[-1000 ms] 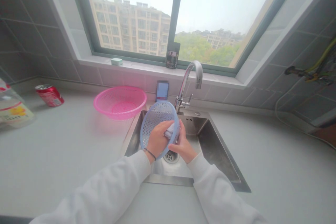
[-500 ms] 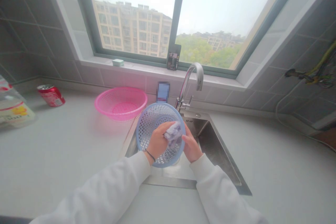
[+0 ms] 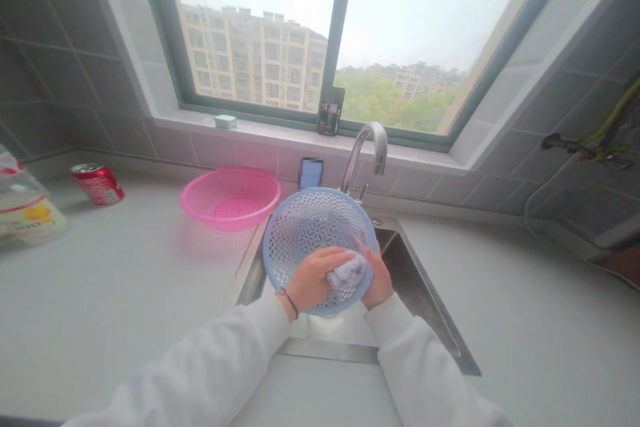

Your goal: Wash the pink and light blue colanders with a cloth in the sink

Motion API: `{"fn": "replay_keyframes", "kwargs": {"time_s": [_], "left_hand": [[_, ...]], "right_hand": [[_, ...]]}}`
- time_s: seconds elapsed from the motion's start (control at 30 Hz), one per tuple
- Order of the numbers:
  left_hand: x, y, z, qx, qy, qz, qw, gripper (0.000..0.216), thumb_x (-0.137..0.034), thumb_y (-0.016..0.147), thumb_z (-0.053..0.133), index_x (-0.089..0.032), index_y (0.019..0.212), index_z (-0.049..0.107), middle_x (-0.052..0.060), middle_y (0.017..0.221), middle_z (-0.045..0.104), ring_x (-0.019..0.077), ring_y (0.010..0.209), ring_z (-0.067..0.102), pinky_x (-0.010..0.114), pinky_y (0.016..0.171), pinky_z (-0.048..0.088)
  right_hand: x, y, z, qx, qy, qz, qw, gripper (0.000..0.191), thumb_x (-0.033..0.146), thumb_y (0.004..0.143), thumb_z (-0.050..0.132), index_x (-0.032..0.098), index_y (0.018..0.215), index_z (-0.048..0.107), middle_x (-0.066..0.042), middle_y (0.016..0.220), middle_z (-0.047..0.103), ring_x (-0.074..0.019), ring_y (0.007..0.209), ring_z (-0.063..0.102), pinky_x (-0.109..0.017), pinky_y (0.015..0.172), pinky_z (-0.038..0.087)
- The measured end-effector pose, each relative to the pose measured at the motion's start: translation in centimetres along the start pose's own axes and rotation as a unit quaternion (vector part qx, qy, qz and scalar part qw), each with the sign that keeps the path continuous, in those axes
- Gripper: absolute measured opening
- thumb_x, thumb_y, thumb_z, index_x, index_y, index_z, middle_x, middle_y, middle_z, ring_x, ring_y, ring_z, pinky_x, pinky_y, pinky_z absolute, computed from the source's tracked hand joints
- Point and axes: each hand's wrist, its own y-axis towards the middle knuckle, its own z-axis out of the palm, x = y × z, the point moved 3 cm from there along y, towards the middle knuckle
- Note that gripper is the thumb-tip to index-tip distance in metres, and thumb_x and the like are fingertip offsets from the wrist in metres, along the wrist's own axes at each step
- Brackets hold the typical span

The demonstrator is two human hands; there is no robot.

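Observation:
A blue plastic colander [image 3: 295, 227] with a pattern of holes is tilted toward me above the steel sink [image 3: 425, 307]. My right hand [image 3: 379, 278] grips its right rim, thumb over the edge and fingers behind the wall. Inside the bowl, my left hand [image 3: 316, 275] is closed on a pale lilac cloth [image 3: 349, 271] and presses it against the inner right wall. Part of the cloth is hidden under the fingers. A dark band circles my left wrist.
A pink basket [image 3: 230, 213] stands on the counter left of the sink. Behind the colander rise the chrome faucet [image 3: 379, 147] and a propped, blurred phone [image 3: 311, 172]. Farther left are a red can [image 3: 97, 183] and a clear bottle [image 3: 27, 203]. A green block [image 3: 225, 121] lies on the windowsill.
The colander has turned to face me more and shifted slightly right, now covering the faucet's base. My left hand and the cloth have moved right and a little lower along its wall.

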Motion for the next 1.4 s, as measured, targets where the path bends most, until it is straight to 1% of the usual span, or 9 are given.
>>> {"fn": "replay_keyframes", "kwargs": {"time_s": [0.13, 0.37, 0.47, 0.63, 0.73, 0.93, 1.03, 1.27, 1.4], "left_hand": [[-0.3, 0.8, 0.2, -0.001, -0.013, 0.008, 1.0, 0.052, 0.002, 0.08, 0.056, -0.024, 0.122, 0.071, 0.008, 0.126, 0.071, 0.0214, 0.116, 0.066, 0.038, 0.103, 0.053], [-0.2, 2.3, -1.6, -0.1, -0.035, -0.056, 0.993, 0.048, -0.001, 0.08, 0.06, -0.021, 0.122, 0.069, 0.008, 0.124, 0.071, 0.0224, 0.116, 0.064, 0.04, 0.107, 0.049], [-0.7, 1.9, -0.8, -0.052, -0.051, -0.055, 0.996, 0.043, -0.003, 0.081, 0.061, -0.021, 0.119, 0.071, 0.007, 0.12, 0.072, 0.0223, 0.113, 0.066, 0.039, 0.103, 0.051], [-1.6, 1.3, 0.2, 0.098, -0.062, 0.003, 0.993, 0.04, -0.006, 0.084, 0.06, -0.023, 0.118, 0.072, 0.006, 0.116, 0.074, 0.0215, 0.107, 0.068, 0.035, 0.098, 0.053], [-1.7, 1.6, -0.6, 0.125, -0.05, 0.023, 0.991, 0.038, -0.006, 0.085, 0.061, -0.023, 0.116, 0.073, 0.006, 0.116, 0.074, 0.0213, 0.107, 0.069, 0.034, 0.097, 0.054], [-1.0, 2.4, -2.5, -0.047, -0.027, -0.021, 0.998, 0.043, -0.003, 0.082, 0.062, -0.021, 0.12, 0.069, 0.007, 0.122, 0.072, 0.0216, 0.115, 0.065, 0.037, 0.105, 0.05], [-0.8, 2.2, -2.1, -0.079, -0.023, -0.039, 0.996, 0.044, -0.002, 0.081, 0.061, -0.02, 0.121, 0.069, 0.008, 0.124, 0.071, 0.0223, 0.116, 0.064, 0.039, 0.106, 0.049], [-1.9, 1.6, 0.0, 0.125, -0.051, 0.017, 0.991, 0.039, -0.004, 0.085, 0.06, -0.022, 0.117, 0.072, 0.006, 0.115, 0.075, 0.0209, 0.107, 0.068, 0.033, 0.097, 0.052], [-2.3, 1.8, -0.4, 0.145, -0.04, 0.027, 0.988, 0.041, -0.003, 0.085, 0.058, -0.023, 0.117, 0.072, 0.005, 0.114, 0.075, 0.0207, 0.107, 0.068, 0.032, 0.097, 0.051]], "right_hand": [[0.0, -0.3, 0.3, 0.027, 0.018, 0.037, 0.999, 0.052, 0.054, 0.081, 0.065, 0.027, 0.125, 0.06, -0.008, 0.132, 0.065, -0.0352, 0.13, 0.054, -0.056, 0.109, 0.044], [-0.7, -0.8, 1.7, 0.064, -0.002, 0.06, 0.996, 0.053, 0.053, 0.077, 0.068, 0.029, 0.124, 0.062, -0.006, 0.128, 0.067, -0.0364, 0.128, 0.056, -0.057, 0.106, 0.046], [-0.6, -0.5, 1.3, 0.052, -0.006, 0.04, 0.998, 0.058, 0.058, 0.08, 0.063, 0.03, 0.131, 0.06, -0.006, 0.13, 0.067, -0.0363, 0.127, 0.057, -0.058, 0.106, 0.047], [0.1, -0.1, -0.3, 0.005, 0.034, 0.034, 0.999, 0.063, 0.06, 0.081, 0.06, 0.031, 0.137, 0.056, -0.004, 0.133, 0.066, -0.0358, 0.129, 0.056, -0.058, 0.109, 0.043], [0.1, -0.2, -0.2, 0.034, 0.035, 0.052, 0.997, 0.061, 0.058, 0.078, 0.063, 0.03, 0.132, 0.06, -0.005, 0.133, 0.065, -0.0357, 0.131, 0.054, -0.057, 0.111, 0.042], [-0.9, -0.9, 0.8, 0.105, -0.013, 0.066, 0.992, 0.062, 0.054, 0.078, 0.063, 0.026, 0.134, 0.057, -0.009, 0.129, 0.067, -0.0385, 0.131, 0.054, -0.059, 0.109, 0.043], [-1.1, -0.9, 0.8, 0.099, -0.012, 0.073, 0.992, 0.062, 0.053, 0.081, 0.06, 0.028, 0.138, 0.053, -0.008, 0.129, 0.067, -0.0376, 0.128, 0.056, -0.059, 0.107, 0.044], [0.5, -0.1, -0.4, 0.026, 0.061, 0.031, 0.997, 0.059, 0.055, 0.083, 0.055, 0.032, 0.138, 0.052, -0.004, 0.135, 0.065, -0.0358, 0.123, 0.06, -0.059, 0.11, 0.042], [0.6, 0.0, -0.7, 0.03, 0.069, 0.025, 0.997, 0.059, 0.057, 0.083, 0.057, 0.032, 0.136, 0.056, -0.004, 0.133, 0.066, -0.0346, 0.123, 0.061, -0.058, 0.111, 0.042]]}}
